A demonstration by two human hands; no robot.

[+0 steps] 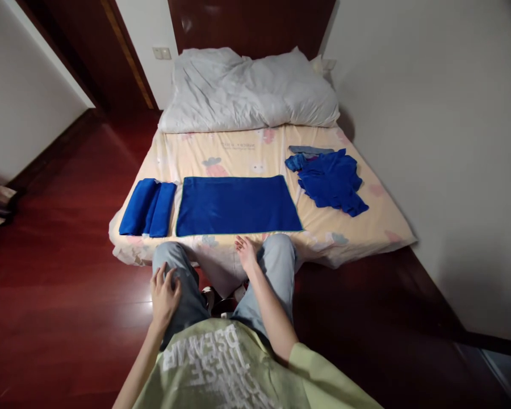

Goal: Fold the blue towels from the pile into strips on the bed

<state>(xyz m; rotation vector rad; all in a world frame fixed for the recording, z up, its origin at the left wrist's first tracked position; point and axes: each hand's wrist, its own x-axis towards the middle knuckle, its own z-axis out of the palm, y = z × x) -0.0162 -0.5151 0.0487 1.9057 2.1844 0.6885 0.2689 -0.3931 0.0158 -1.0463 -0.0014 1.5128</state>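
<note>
The left hand (166, 295), fingers loosely spread and holding nothing, rests on the jeans (279, 272); the right hand (245, 251), half-curled and empty, is just short of a flat blue cloth (238, 205). Ahead-left of it lie folded cloths (138, 208); ahead-right, a crumpled pile (330, 180); farther ahead, white bedding (251, 94).

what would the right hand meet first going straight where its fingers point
Probably the flat blue cloth; if the right hand sits lower than it looks, the bed edge first.
</note>
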